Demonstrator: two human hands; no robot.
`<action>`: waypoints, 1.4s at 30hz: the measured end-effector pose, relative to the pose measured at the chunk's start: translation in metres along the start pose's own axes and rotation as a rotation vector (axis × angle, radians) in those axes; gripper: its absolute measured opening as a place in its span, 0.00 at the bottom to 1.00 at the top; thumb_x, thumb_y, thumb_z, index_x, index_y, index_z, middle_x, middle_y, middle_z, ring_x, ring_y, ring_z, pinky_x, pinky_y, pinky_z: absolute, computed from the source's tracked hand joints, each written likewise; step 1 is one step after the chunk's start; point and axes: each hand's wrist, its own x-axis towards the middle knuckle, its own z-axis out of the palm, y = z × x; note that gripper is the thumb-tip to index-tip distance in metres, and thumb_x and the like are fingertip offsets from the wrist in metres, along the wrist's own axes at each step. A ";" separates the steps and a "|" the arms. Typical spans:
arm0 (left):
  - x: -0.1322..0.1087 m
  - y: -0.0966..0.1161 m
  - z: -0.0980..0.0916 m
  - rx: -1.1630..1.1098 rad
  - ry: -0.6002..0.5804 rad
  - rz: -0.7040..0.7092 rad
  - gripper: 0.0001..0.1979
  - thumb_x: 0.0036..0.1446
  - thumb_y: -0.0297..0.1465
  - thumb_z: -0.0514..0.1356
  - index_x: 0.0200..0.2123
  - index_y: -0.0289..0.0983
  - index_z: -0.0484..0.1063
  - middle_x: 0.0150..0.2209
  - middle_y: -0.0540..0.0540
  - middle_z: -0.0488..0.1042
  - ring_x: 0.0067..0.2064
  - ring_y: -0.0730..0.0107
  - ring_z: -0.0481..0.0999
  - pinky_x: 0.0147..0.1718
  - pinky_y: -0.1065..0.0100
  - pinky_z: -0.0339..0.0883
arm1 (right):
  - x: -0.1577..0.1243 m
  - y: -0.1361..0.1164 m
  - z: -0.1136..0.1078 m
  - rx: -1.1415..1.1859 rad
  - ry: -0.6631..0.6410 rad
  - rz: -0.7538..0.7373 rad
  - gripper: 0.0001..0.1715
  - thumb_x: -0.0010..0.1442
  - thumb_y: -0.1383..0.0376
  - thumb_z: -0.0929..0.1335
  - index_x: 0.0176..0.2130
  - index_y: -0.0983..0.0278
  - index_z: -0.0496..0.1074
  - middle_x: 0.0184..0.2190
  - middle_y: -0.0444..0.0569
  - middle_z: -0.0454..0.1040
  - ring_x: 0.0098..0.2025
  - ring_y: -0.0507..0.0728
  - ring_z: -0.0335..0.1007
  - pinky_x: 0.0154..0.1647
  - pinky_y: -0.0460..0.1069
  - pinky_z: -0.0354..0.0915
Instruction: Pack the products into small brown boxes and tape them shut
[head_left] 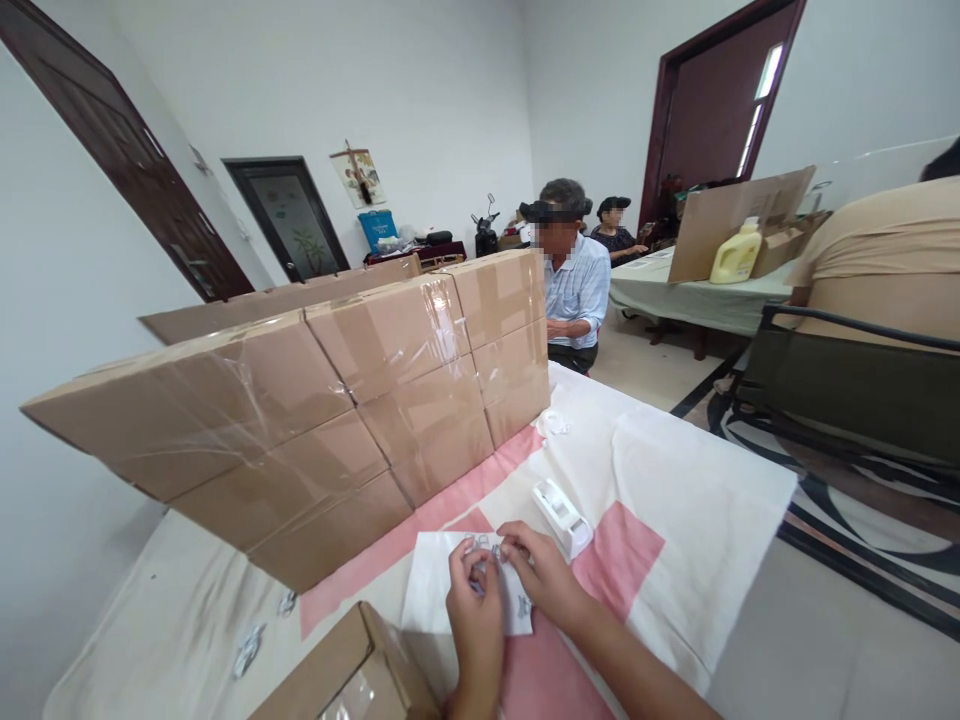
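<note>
Both hands are over a white paper sheet (427, 585) on the cloth-covered table. My left hand (477, 590) has its fingers curled in with the tips together; what they hold is too small to make out. Close beside it, my right hand (541, 566) pinches with thumb and forefinger near a tiny greyish piece (496, 550), and I cannot tell what that piece is. Small dark-outlined shapes (524, 606) show on the paper by my right wrist. Just beyond the right hand sits a white tape dispenser (561, 515).
A wall of taped cardboard boxes (420, 400) stands along the table's far left. An open-topped carton (337, 670) is at the near left, with crumpled silvery scraps (248, 650) beside it. A seated person (577, 285) is behind the boxes; a chair (847, 390) stands at right.
</note>
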 end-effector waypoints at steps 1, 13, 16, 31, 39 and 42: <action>0.000 0.000 0.000 0.001 0.006 -0.002 0.24 0.57 0.47 0.61 0.50 0.37 0.69 0.38 0.40 0.81 0.35 0.60 0.79 0.37 0.61 0.72 | 0.000 0.000 0.000 0.007 0.009 0.019 0.09 0.71 0.65 0.62 0.44 0.60 0.71 0.31 0.44 0.75 0.34 0.55 0.73 0.38 0.49 0.66; -0.002 0.001 -0.002 -0.001 0.019 -0.020 0.21 0.58 0.45 0.61 0.49 0.38 0.69 0.39 0.42 0.81 0.34 0.63 0.77 0.36 0.63 0.71 | 0.006 -0.007 -0.008 -0.240 0.226 -0.181 0.04 0.67 0.66 0.66 0.41 0.62 0.72 0.34 0.48 0.71 0.36 0.57 0.68 0.38 0.51 0.65; -0.003 0.000 -0.003 -0.046 0.020 -0.018 0.22 0.58 0.46 0.61 0.50 0.38 0.68 0.39 0.42 0.80 0.35 0.63 0.78 0.37 0.62 0.72 | 0.004 -0.011 -0.007 -0.346 0.027 -0.377 0.12 0.69 0.71 0.64 0.47 0.59 0.74 0.37 0.50 0.72 0.40 0.59 0.67 0.41 0.53 0.65; -0.005 -0.005 -0.002 -0.110 0.002 0.020 0.21 0.63 0.46 0.58 0.50 0.37 0.69 0.44 0.38 0.80 0.45 0.59 0.81 0.43 0.61 0.75 | 0.005 -0.007 0.000 -0.366 0.018 -0.316 0.08 0.69 0.66 0.66 0.44 0.61 0.76 0.35 0.51 0.76 0.38 0.59 0.70 0.38 0.54 0.68; -0.007 -0.001 -0.002 -0.110 0.018 0.029 0.20 0.61 0.46 0.60 0.49 0.38 0.69 0.42 0.40 0.80 0.41 0.61 0.81 0.40 0.63 0.74 | 0.003 -0.009 -0.001 -0.434 0.014 -0.377 0.09 0.70 0.68 0.65 0.44 0.61 0.75 0.36 0.51 0.77 0.38 0.58 0.71 0.39 0.54 0.68; -0.006 -0.002 -0.001 -0.109 0.018 0.043 0.19 0.61 0.46 0.60 0.47 0.38 0.70 0.41 0.40 0.80 0.42 0.61 0.80 0.41 0.62 0.74 | 0.004 -0.009 -0.001 -0.437 0.018 -0.372 0.08 0.69 0.69 0.65 0.42 0.61 0.74 0.36 0.51 0.77 0.38 0.58 0.70 0.39 0.54 0.68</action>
